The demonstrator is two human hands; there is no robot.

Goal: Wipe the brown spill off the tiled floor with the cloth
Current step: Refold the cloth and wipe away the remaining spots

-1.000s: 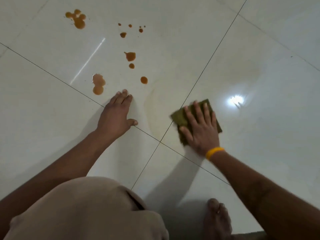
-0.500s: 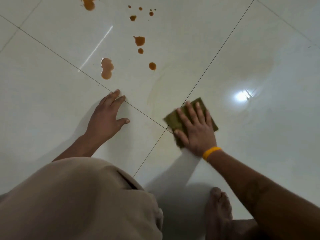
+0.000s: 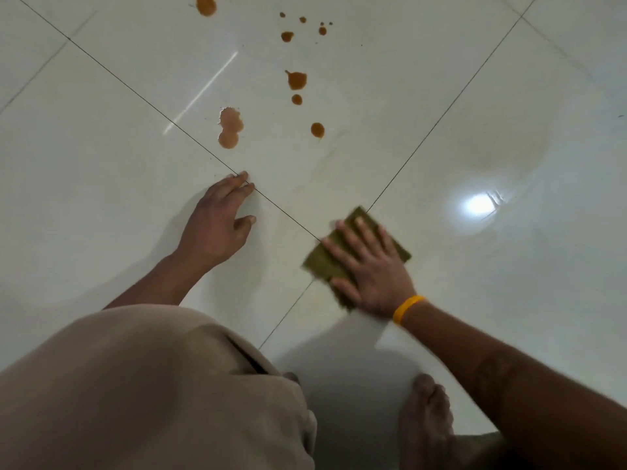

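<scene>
**Cloth pressed flat on the tiles, brown spill lying beyond it**

The right hand (image 3: pixel 371 271) is lying flat, fingers spread wide, on top of the olive-green cloth (image 3: pixel 325 262), pressing it against the tiled floor (image 3: pixel 101 184) rather than gripping it. A yellow band (image 3: pixel 407 308) is circling that wrist. The cloth is sitting just where two dark grout lines (image 3: pixel 441 110) are crossing, its edges slightly blurred.

The left hand (image 3: pixel 217 222) is resting palm-down on the bare floor, fingers loosely extended and holding nothing, its fingertips touching the grout line.

The brown spill (image 3: pixel 230 128) is lying farther out on the floor, well apart from the cloth: a double-lobed puddle beyond the left hand, several rounder drops to its right, and a larger blot cut off by the top edge.

A tan-clad knee (image 3: pixel 142 385) is filling the lower left, and a bare foot (image 3: pixel 425 422) is standing near the bottom edge. A bright light reflection (image 3: pixel 480 205) is glaring on the glossy tile to the right of the cloth.
</scene>
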